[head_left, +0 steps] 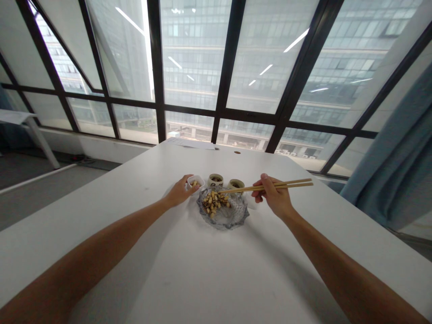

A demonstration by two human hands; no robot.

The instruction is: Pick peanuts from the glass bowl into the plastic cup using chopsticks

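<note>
A clear glass dish [232, 217] sits mid-table with a pile of nuts and seeds [214, 202] in its left half. My right hand [272, 194] is closed round a pair of wooden chopsticks [270, 186]; their tips reach left over the dish's far rim. My left hand [180, 191] grips the near edge of a small white square dish [196, 181] holding a few pale nuts. Behind the glass dish stand two small round cups, one [215, 180] in the middle and one [236, 184] just under the chopsticks.
The white table [202, 270] runs to a far edge by tall black-framed windows, with a sheet of paper [192, 143] and a small dark spot [237, 152] near that edge. A blue curtain [398, 166] hangs on the right. Another table [20, 119] stands far left.
</note>
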